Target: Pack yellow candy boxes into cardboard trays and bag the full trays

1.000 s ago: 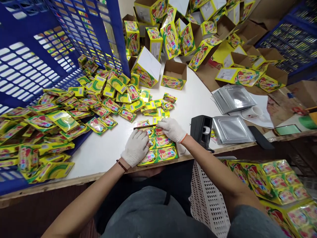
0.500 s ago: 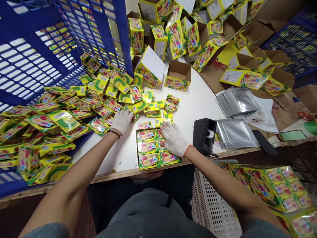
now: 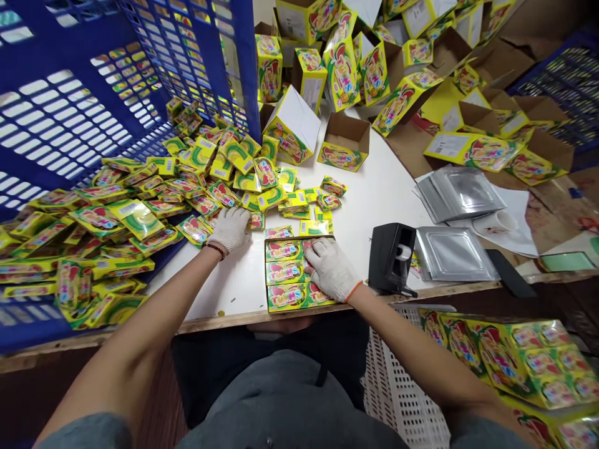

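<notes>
My left hand [image 3: 230, 229], in a white knitted glove, rests at the near edge of a pile of small candy boxes [image 3: 224, 193]. Its fingers bend downward and their tips are hidden. One small box [image 3: 257, 221] lies just beside them. My right hand [image 3: 333, 268], also gloved, lies over the right column of small boxes in an open display carton [image 3: 267, 274], its fingers apart and touching the boxes. The left column of packed boxes [image 3: 285, 272] shows in full, face up. Several loose small boxes [image 3: 314, 227] lie just behind the carton.
A blue crate [image 3: 107, 93] on its side holds the pile. A black tape dispenser [image 3: 388, 255] stands right of the carton, beside silver trays [image 3: 449, 252]. Empty display cartons [image 3: 344, 146] crowd the back. Filled cartons [image 3: 515, 355] and a white crate [image 3: 397, 368] sit below the table edge.
My right hand has drawn back from the carton's far rim onto the boxes inside. My left hand has shifted slightly left, baring more of the small box beside it. The view has shifted slightly.
</notes>
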The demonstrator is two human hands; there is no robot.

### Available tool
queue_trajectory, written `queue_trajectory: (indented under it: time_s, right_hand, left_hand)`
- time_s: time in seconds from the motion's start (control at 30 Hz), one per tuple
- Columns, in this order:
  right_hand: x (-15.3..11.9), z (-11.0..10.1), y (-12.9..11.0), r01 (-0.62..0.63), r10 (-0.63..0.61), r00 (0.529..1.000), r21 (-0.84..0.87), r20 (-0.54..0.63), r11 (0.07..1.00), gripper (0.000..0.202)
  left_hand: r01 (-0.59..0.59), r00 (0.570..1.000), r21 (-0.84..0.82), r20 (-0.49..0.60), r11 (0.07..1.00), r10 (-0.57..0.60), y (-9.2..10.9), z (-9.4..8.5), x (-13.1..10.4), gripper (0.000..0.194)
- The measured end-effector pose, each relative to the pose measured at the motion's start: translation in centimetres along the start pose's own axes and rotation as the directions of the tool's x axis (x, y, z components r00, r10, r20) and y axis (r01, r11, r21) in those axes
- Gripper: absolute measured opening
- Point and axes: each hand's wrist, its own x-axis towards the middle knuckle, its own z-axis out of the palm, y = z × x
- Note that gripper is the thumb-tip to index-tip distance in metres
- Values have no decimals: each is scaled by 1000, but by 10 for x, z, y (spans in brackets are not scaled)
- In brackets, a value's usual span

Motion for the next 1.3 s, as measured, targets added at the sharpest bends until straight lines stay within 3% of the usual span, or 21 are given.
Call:
queue_trajectory:
  time_s: [0.13,0.2,0.27,0.33,0.43,0.5,0.6,0.7,0.8,0.87,0.97,1.03,1.1,1.17,1.23,1.3]
  right_hand:
    - [5,0,1,14,-13,999,-3,40,1000,40]
    - [5,1,3,11,-12,999,25,33,1000,37]
    - [5,1,5,9,-11,1000,126,20,992,32]
    - [3,-1,7,-17,34,999,337,-43,941,33]
    - [-1,-7,1,-34,183,974,704,-137,710,44]
    - [-5,-8,-12,-32,225,970,865,-94,501,52]
    - [-13,-3,-37,-100,214,975,973,55,207,60]
    - [-22,4,-51,-126,282,955,985,89,116,58]
    - [-27,-2,-41,-81,315,949,971,6,226,50]
    - [-25,-12,-27,-46,216,975,921,-42,388,46]
    - [-15,-25,-16,45,-32,999,724,-32,688,38]
    - [-7,-25,-21,113,-155,988,574,24,811,30]
    - [-3,-18,-33,167,-218,974,463,58,871,21]
    - [-2,-7,-46,205,-236,971,370,40,906,19]
    - [-4,2,-55,219,-227,974,293,-7,931,23]
    - [-7,8,-61,203,-197,979,237,-48,950,25]
  left_hand:
    - [92,996,-31,-3,995,-92,0,-3,0,38]
    - [121,990,-109,-55,987,-127,4,-10,-8,39]
    - [108,977,-237,-155,966,-147,14,-21,-23,43]
    - [30,964,-343,-237,939,-117,30,-34,-43,43]
    - [-122,974,-401,-223,908,33,64,-49,-76,39]
    - [-191,970,-433,-218,881,104,90,-49,-96,42]
    - [-188,938,-498,-345,846,5,125,-38,-119,47]
    - [-143,886,-593,-433,792,-164,147,-27,-132,47]
    - [-218,888,-629,-445,746,-115,145,-26,-134,47]
    - [-212,903,-594,-423,776,-76,126,-30,-127,44]
    - [45,937,-444,-291,895,-192,74,-35,-105,41]
    - [303,920,-275,-167,913,-355,31,-35,-89,43]
    - [453,879,-58,-136,889,-457,-6,-33,-78,57]
    - [475,877,38,-105,879,-470,-33,-31,-74,70]
    - [465,884,42,-87,885,-460,-44,-29,-76,73]
    - [471,879,21,-99,882,-466,-43,-29,-81,75]
